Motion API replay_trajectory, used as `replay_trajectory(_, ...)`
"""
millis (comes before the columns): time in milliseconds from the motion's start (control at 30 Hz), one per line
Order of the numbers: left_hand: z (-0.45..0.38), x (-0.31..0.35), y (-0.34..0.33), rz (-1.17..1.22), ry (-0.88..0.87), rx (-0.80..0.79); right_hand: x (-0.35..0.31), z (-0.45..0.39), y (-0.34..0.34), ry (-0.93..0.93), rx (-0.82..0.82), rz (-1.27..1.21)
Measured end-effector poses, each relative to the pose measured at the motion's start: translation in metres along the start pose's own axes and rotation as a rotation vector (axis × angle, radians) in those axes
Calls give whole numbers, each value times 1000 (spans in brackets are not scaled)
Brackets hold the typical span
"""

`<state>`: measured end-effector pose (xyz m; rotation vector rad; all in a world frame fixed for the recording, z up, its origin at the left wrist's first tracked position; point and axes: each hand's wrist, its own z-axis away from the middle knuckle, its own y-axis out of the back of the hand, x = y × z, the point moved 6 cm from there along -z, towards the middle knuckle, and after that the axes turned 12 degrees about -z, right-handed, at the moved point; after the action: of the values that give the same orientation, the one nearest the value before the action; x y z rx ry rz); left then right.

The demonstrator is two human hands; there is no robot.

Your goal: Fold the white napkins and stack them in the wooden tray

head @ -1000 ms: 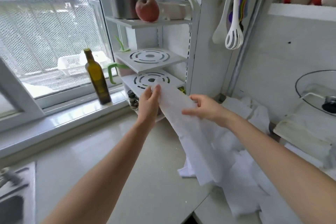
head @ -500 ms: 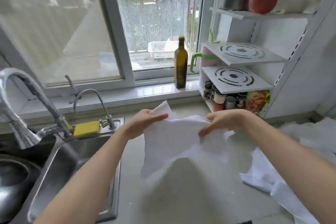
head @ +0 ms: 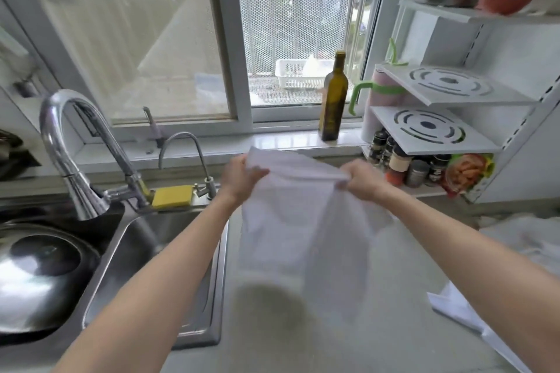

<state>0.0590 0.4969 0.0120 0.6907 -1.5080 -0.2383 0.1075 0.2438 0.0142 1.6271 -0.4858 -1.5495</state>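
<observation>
Held up over the worktop at centre frame, the white napkin hangs from its top corners, the left hand at 9 o'clock and the right hand at 3 o'clock each pinching a corner with curled fingers, more napkins lying toward 4 o'clock.

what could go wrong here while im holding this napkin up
The white napkin hangs free from the left hand and right hand, each gripping a top corner. The sink lies just to the left, so a swing could dip the cloth in, perhaps wetting it. The olive oil bottle stands on the sill right behind; a shake forward might knock it over.
</observation>
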Motion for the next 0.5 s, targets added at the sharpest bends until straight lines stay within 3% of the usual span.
replay_trajectory(67, -7, 21, 15, 25, -72, 126, -23, -5, 35, 191, 358, 4)
replay_trajectory(100, -7, 33, 22, 48, -116, 168, -31, -5, 47, 282, 461, 38)
replay_trajectory(167, -8, 46, 32, 101, -199, 176, -44, 1, 56, 439, 538, 160)
replay_trajectory(233, -8, 43, 33, 108, -250, 73, -45, 12, 52, 559, 538, 316)
replay_trajectory(367, 8, 3, 8, -193, -242, -224, -9, 30, 15, 679, 327, 572)
replay_trajectory(500, 44, -60, -37, -716, -153, -601, 53, 40, -56, 524, -88, 623)
